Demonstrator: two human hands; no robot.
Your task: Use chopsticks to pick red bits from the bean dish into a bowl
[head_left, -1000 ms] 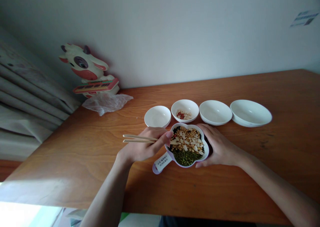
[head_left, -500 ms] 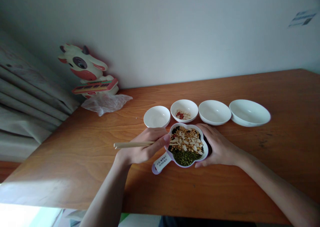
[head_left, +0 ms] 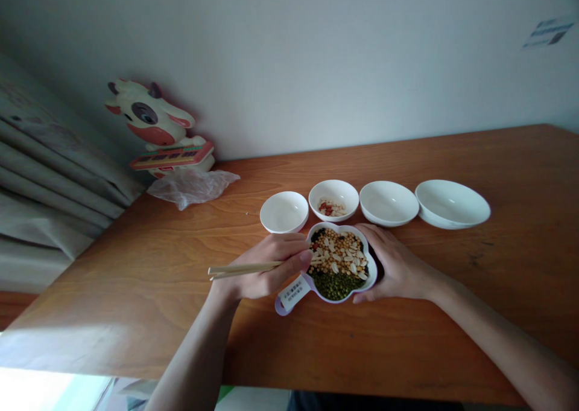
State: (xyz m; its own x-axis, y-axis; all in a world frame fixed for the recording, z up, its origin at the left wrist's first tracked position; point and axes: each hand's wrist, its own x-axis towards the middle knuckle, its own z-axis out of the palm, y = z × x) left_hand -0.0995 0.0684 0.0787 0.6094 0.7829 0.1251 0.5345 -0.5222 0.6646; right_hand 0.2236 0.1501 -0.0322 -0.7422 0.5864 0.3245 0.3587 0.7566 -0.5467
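My left hand [head_left: 266,266] grips a pair of wooden chopsticks [head_left: 239,270], their tips reaching over the near side of a white flower-shaped dish [head_left: 337,224]. The dish has a handle [head_left: 294,294] with a paper label, and my right hand [head_left: 393,265] cups its right side. Inside lie pale seed halves, yellow beans, green mung beans and dark beans. Beyond the dish stand several white bowls: a small empty one [head_left: 284,212], one [head_left: 333,191] with red and pale bits, a wider empty one [head_left: 388,201] and the widest [head_left: 452,201].
A cow-shaped toy [head_left: 151,121] and a crumpled plastic bag [head_left: 192,189] stand at the wooden table's far left corner, against the wall. A grey curtain [head_left: 49,181] hangs to the left. The table's near edge runs below my forearms.
The chopsticks have swung from slanting to nearly level, and my left hand has shifted slightly. My right hand and the dish have hardly moved.
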